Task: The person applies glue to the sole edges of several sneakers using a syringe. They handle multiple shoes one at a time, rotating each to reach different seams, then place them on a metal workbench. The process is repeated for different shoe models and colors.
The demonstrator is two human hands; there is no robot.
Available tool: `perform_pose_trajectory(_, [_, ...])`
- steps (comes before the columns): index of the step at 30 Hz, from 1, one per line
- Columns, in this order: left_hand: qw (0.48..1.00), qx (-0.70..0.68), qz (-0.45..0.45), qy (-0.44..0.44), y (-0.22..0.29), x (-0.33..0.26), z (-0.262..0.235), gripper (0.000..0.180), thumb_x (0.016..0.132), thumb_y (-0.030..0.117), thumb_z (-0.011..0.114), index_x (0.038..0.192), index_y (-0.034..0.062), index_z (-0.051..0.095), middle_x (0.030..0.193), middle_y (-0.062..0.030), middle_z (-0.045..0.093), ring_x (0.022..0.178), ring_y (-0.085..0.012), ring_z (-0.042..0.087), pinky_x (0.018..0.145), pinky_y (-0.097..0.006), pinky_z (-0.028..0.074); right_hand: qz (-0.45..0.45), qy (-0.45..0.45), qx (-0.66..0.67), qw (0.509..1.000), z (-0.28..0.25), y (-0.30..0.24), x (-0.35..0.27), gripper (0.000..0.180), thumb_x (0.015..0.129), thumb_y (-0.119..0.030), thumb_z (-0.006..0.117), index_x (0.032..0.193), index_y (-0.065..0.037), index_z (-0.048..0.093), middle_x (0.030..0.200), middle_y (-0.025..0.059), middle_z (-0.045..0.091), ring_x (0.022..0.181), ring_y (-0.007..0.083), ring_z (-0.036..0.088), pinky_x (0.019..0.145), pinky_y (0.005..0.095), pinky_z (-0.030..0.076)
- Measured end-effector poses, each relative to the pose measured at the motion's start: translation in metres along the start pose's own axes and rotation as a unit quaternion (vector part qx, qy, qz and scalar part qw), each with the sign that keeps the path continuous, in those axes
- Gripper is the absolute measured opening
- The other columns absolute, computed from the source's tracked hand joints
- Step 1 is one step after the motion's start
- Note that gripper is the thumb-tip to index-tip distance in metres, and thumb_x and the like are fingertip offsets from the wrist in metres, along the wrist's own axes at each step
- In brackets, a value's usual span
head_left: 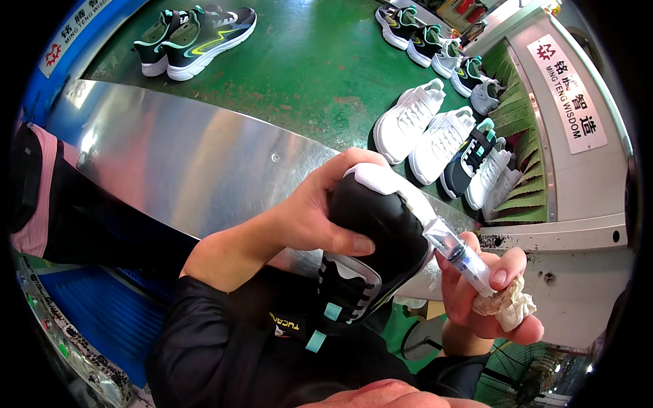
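black shoe (371, 231) toe hidden behind left hand (320, 211), syringe (459, 253) tip unclear

I see a black sneaker (371, 231) with white sole and teal tabs, tilted toe-up, clasped in the left hand (313, 214). A clear syringe (457, 251) lies slantwise in the right hand (486, 299), tip touching the sole edge; a crumpled white rag (510, 306) sits bunched under those fingers.

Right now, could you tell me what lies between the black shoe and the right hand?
A clear syringe, seen in the head view.
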State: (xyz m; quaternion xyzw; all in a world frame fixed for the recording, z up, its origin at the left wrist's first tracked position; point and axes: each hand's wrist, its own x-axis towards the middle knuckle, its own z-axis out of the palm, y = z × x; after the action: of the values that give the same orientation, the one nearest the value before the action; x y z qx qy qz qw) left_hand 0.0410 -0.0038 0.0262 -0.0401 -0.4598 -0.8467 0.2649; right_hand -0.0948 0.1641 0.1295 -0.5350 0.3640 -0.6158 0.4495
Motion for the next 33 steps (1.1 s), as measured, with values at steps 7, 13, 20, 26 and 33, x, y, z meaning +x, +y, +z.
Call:
perform_pose_trajectory(7, [1.000,-0.002,-0.017,0.011,0.002,-0.001,0.000,0.076,0.055,0.017,0.084,0.119,0.0072,0.045,0.112,-0.0055,0.049,0.107,-0.0166,0.049,0.090,-0.032,0.041,0.011,-0.004,-0.031,0.999,0.000,-0.003,-0.005,0.063,0.076,-0.068,0.059,0.107,-0.015,0.046,0.063,0.0067,0.061,0.087,0.0218,0.043,0.095,0.0399,0.028])
perform_pose_trajectory(13, [0.999,0.025,-0.007,0.027,0.001,0.001,-0.002,0.079,0.054,0.020,0.083,0.120,0.0060,0.044,0.110,-0.0061,0.050,0.102,-0.0172,0.053,0.087,-0.031,0.044,0.003,-0.034,-0.040,0.999,-0.009,-0.003,-0.009,0.063,0.075,-0.068,0.060,0.108,-0.016,0.046,0.066,0.0078,0.062,0.093,0.0234,0.044,0.091,0.0393,0.029])
perform_pose_trajectory(20, [0.998,0.032,0.026,0.037,-0.007,0.007,-0.009,0.078,0.061,0.022,0.080,0.125,0.0045,0.040,0.111,-0.0062,0.053,0.104,-0.0175,0.054,0.090,-0.032,0.043,0.004,0.007,-0.014,1.000,-0.016,0.007,-0.028,0.063,0.073,-0.066,0.064,0.108,-0.017,0.048,0.067,0.0085,0.063,0.093,0.0238,0.042,0.085,0.0394,0.029])
perform_pose_trajectory(26, [0.997,-0.056,-0.003,0.045,-0.015,0.006,-0.024,0.074,0.064,0.005,0.077,0.129,0.0073,0.041,0.115,-0.0067,0.057,0.107,-0.0187,0.056,0.094,-0.035,0.045,0.019,0.055,0.016,0.998,-0.027,0.022,-0.056,0.064,0.070,-0.065,0.067,0.109,-0.017,0.051,0.066,0.0083,0.062,0.090,0.0220,0.040,0.079,0.0381,0.028])
perform_pose_trajectory(33, [0.992,-0.043,-0.037,0.115,-0.013,0.005,-0.022,0.062,0.069,0.013,0.067,0.127,0.0022,0.045,0.115,-0.0119,0.058,0.105,-0.0237,0.058,0.090,-0.036,0.048,0.006,0.083,0.065,0.994,-0.034,0.047,-0.073,0.063,0.072,-0.063,0.067,0.111,-0.016,0.051,0.068,0.0105,0.064,0.093,0.0227,0.042,0.081,0.0396,0.028])
